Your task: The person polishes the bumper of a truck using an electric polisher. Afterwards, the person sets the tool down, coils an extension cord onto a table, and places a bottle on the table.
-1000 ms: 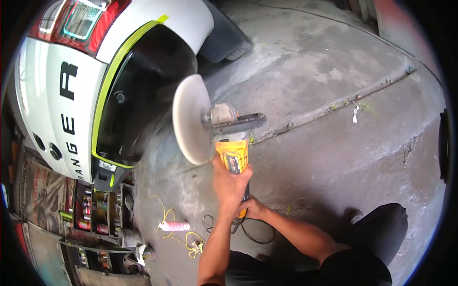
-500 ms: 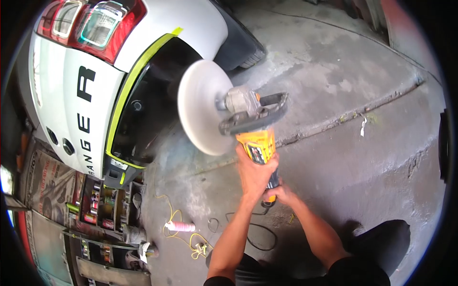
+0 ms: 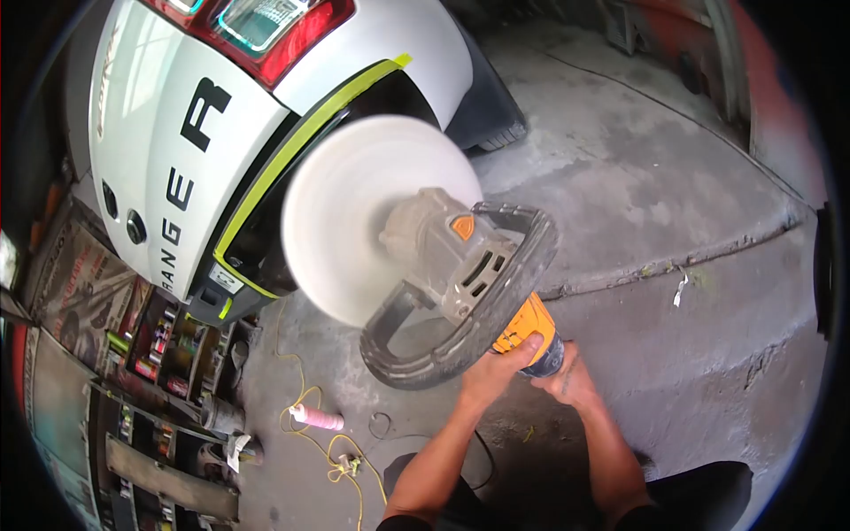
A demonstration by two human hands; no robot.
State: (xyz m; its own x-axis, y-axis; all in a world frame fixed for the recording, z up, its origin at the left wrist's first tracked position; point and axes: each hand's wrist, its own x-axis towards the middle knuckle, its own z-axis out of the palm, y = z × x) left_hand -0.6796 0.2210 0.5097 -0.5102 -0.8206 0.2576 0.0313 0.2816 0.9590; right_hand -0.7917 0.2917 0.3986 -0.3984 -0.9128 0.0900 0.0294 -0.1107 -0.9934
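With both hands I hold a yellow and grey rotary polisher. My left hand wraps round the yellow body, thumb on top. Lower down, my right hand grips the dark rear end. A D-shaped black handle loops round the tool's head, with neither hand on it. The round white polishing pad faces the vehicle and looks blurred. Behind it is a glossy black bumper panel, edged with yellow-green masking tape and partly hidden by the pad. Whether pad and panel touch, I cannot tell.
A white pickup tailgate with RANGER lettering and a red tail light stand at upper left. Shelves with cans are at lower left. A pink bottle and yellow cord lie on the concrete floor.
The polisher has swung up and tilted, so more of its head and handle show. Its pad now covers much of the black panel. The whole view has shifted a little.
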